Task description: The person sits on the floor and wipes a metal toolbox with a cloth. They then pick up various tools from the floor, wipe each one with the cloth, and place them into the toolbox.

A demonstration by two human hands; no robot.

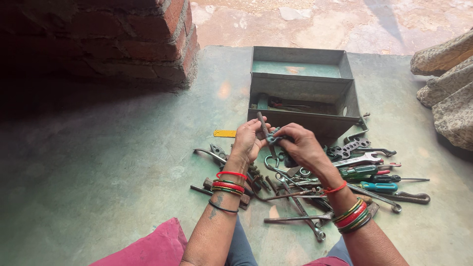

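Above the tool pile (315,184), just in front of the open grey metal box (303,101), you hold both hands together; your left hand (249,140) is closed round a dark rod (263,127) w/ its tip pointing up; your right hand (300,145) pinches a small metal clamp (272,138) against it; screwdrivers (377,180) & spanners lie beneath on the floor.

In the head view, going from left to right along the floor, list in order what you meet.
Brick wall → yellow tag → left hand → right hand → flat multi-hole wrench → blue-handled screwdriver → patterned cloth.
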